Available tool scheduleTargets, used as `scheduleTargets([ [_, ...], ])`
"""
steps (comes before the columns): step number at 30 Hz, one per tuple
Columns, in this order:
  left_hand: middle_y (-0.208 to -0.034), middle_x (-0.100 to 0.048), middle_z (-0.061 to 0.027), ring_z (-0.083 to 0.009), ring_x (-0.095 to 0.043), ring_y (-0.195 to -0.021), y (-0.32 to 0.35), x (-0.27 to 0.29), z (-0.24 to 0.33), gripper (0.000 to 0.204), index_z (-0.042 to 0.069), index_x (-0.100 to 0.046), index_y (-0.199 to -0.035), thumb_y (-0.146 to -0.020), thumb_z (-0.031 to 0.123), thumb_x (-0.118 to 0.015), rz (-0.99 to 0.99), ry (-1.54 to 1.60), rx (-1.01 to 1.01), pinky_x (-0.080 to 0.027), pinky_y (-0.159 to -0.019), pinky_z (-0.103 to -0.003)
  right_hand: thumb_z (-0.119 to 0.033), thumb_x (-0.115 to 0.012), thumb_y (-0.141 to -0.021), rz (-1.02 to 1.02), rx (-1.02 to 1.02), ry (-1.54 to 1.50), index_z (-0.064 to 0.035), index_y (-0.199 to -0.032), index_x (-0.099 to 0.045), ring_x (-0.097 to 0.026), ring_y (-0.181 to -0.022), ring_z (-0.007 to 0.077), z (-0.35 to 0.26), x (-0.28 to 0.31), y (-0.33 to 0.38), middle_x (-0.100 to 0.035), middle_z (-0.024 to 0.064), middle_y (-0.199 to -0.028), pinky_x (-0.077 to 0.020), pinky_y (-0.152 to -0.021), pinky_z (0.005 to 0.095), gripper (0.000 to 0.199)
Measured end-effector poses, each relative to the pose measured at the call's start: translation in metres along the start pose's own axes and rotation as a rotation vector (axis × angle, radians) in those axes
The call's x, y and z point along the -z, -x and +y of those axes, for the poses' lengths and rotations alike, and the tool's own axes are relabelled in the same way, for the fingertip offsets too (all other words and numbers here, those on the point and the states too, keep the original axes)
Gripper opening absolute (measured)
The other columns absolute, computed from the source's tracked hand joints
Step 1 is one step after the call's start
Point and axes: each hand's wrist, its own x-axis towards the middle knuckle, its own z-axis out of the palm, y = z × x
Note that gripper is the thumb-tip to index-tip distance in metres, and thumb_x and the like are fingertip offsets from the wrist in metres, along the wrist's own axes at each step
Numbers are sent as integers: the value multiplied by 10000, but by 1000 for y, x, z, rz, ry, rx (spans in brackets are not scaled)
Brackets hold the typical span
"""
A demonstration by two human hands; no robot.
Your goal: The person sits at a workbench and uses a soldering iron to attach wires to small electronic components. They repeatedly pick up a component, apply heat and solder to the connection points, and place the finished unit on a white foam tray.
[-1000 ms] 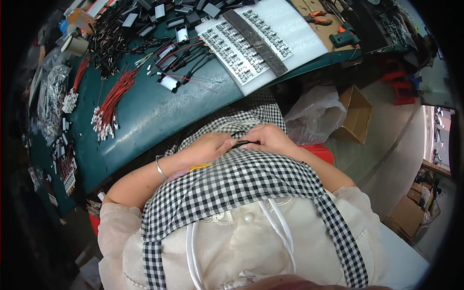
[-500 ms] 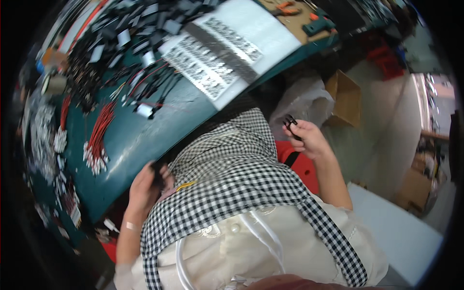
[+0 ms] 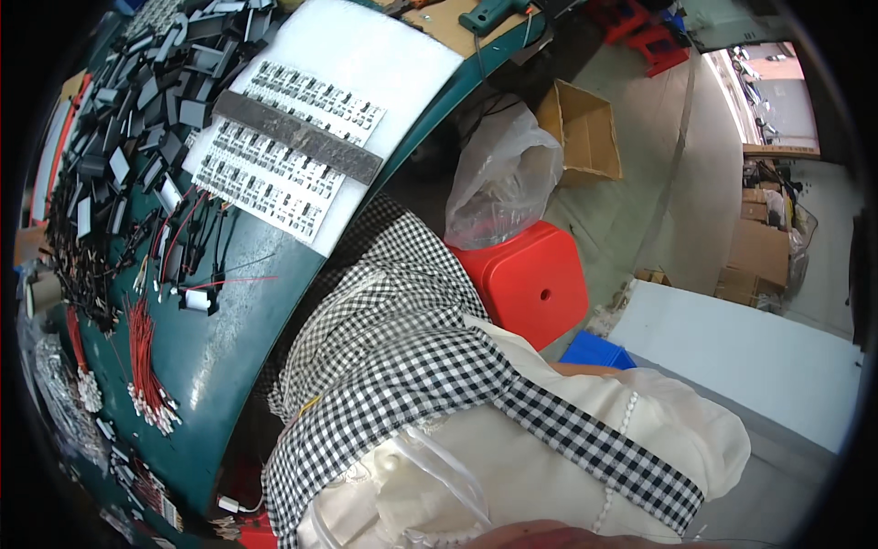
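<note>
Neither of my hands shows now. A sliver of my right arm [image 3: 585, 370] peeks out past my cream sleeve, its hand hidden. My black-and-white checked apron [image 3: 412, 371] fills the middle, beside the green worktable [image 3: 219, 366]. On that table, panels of small circuit boards [image 3: 265, 188] lie on a white foam sheet [image 3: 402, 55], with a dark flat bar [image 3: 297, 137] across them. Left of the foam is a heap of dark rectangular pieces [image 3: 151, 105]. Nearer me lie a bundle of red wires with white connectors [image 3: 142, 357] and a wired piece with a white face [image 3: 196, 300].
A red stool [image 3: 530, 284] stands right of my lap, with a clear plastic bag [image 3: 503, 174] and an open cardboard box [image 3: 585, 137] behind it. A blue bin [image 3: 596, 351] and a white-topped surface [image 3: 741, 352] are at my right. A green power tool [image 3: 494, 14] lies on the table's far end.
My view and body have turned to the right. Both hands have left the picture; half a second ago the right held a small black clip-like piece and the left a blurred dark thing.
</note>
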Motion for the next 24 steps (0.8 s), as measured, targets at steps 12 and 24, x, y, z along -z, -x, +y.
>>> scheduleTargets([
  [12,-895,-576,-133,-256,-571,-812,-19,-3,17,284,13,-552,-1017,-883,262,-522,-139,-205,-91,-465,-704,-376,-223,-640,-742,217,-74,50,-46,-988,-673,-635,-638,223,-8,-14,11,-669,143,-793,-490,-535,360,305],
  [24,-842,-579,-142,-278,-576,-773,-51,-11,42,268,18,-560,-981,-856,254,-531,-287,-428,-214,-465,-669,-389,-211,-649,-719,392,-164,110,-46,-991,-675,-672,-732,262,-22,-10,17,-684,159,-853,-529,-621,385,319],
])
